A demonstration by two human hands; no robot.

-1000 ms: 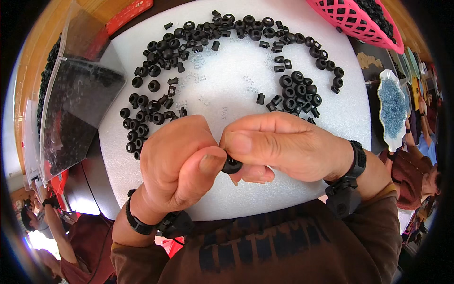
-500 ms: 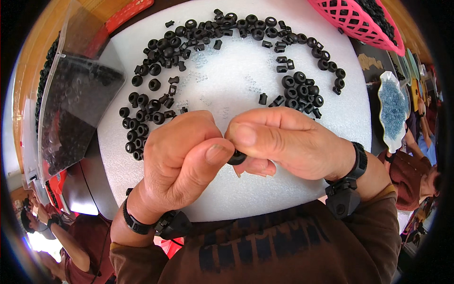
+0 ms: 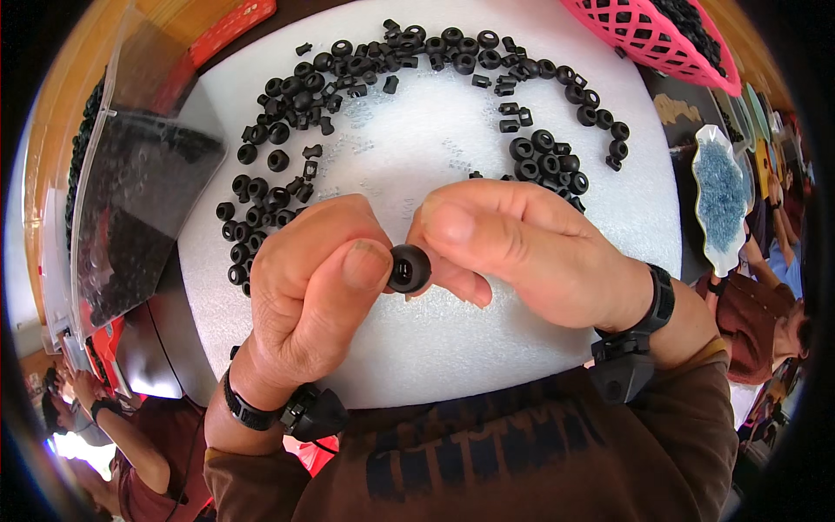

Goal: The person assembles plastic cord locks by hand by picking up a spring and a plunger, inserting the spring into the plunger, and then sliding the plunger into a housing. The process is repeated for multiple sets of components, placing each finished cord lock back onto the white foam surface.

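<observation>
Between the thumb and bent fingers of my left hand [image 3: 317, 270] is a round black cord-lock shell [image 3: 410, 268], its opening tilted up toward me. Close on its right, my right hand [image 3: 522, 244] has its thumb pressed to the index finger; whatever sits in that pinch is hidden. Its other fingers curl behind and below the shell. Beyond the hands, more black shells [image 3: 278, 160] and small black plungers [image 3: 390, 84] lie in an arc on a white foam sheet [image 3: 470, 357]. Tiny clear springs [image 3: 361, 109] are scattered inside that arc.
A clear plastic bin [image 3: 143, 217] of black parts stands at the left. At the far right is a pink basket [image 3: 648, 39] with black pieces. A white scalloped dish [image 3: 706, 143] of small clear pieces sits at the right edge. Other people are at both sides.
The cord-lock shell has turned and come into fuller view, its opening now showing. My left hand has shifted slightly left, and the thumb and fingertips of both hands have parted a little.
</observation>
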